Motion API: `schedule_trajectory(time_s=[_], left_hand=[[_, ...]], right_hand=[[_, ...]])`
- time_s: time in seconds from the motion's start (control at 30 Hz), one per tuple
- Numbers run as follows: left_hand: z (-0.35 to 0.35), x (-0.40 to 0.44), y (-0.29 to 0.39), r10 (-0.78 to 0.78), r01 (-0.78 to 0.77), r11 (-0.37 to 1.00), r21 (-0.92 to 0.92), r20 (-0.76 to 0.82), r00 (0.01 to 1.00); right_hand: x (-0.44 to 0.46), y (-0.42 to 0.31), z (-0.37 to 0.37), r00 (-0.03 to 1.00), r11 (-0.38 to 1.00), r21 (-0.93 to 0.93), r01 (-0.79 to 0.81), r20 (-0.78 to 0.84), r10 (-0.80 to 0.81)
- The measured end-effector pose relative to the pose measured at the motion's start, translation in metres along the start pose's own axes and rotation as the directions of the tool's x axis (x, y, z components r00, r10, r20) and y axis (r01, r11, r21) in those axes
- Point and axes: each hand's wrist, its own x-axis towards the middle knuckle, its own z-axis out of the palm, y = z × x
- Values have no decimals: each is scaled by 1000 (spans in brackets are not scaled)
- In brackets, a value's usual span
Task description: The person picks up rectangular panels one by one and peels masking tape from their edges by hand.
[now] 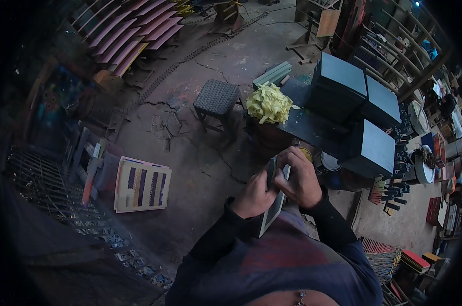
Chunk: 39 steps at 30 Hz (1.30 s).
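The stool seat (216,96) looks woven and rough.

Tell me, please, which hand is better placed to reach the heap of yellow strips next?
Probably the right hand: it sits farther forward, closer to the heap of yellow strips, than the left hand. Both hands are on the grey panel, so the left would likely hold it alone.

The left hand (254,197) and the right hand (301,178) are partly covering the flat panel (273,213) — just beyond the right hand, a yellow round object (306,153) is partly hiding.
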Motion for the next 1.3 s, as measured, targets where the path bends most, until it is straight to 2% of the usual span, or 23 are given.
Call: schedule_trajectory(time_s=[0.07,0.17,0.4,0.43,0.5,0.53,0.57,0.63,0.7,0.77,0.9,0.93,1.0,1.2,1.3], left_hand=[[4,3,-1,142,-148,987,-62,-98,985],[3,5,3,218,-226,972,-64,-108,970],[0,4,-4,162,-174,973,-150,-90,983],[-1,3,-7,121,-139,967,-212,-97,988],[-3,2,-8,78,-104,956,-274,-106,991],[-4,1,-6,84,-109,962,-251,-110,990],[-3,0,-5,87,-110,967,-230,-110,990],[3,0,-10,98,-123,964,-236,-114,989],[4,2,-10,114,-139,961,-237,-116,987],[3,2,-3,110,-131,968,-213,-108,988],[0,2,-14,90,-111,959,-261,-91,992],[-1,3,-16,126,-148,939,-309,-88,988],[-3,4,-22,160,-181,917,-356,-89,983],[-8,7,-38,205,-170,864,-473,22,979],[-11,6,-42,235,-167,799,-577,44,971]], right_hand=[[0,-2,-1,1000,1000,-15,-3,-1,3],[-1,0,-1,1000,1000,-9,-11,0,11],[-7,5,3,999,997,49,-52,-6,53],[-9,5,2,999,997,50,-50,-4,51],[-12,8,-3,994,976,195,-95,65,84],[-11,11,-3,998,976,209,-53,29,48],[-9,8,-3,998,976,209,-58,29,53],[-3,-2,-3,976,965,145,-217,53,212],[2,-5,0,976,965,145,-218,43,214],[6,-6,-2,964,966,71,-248,116,239],[3,3,2,967,964,148,-222,161,198],[1,3,5,966,964,148,-223,165,198],[-4,1,10,978,973,116,-202,84,193],[-23,7,18,964,967,11,-253,88,251],[-30,10,20,966,967,51,-250,73,246]])
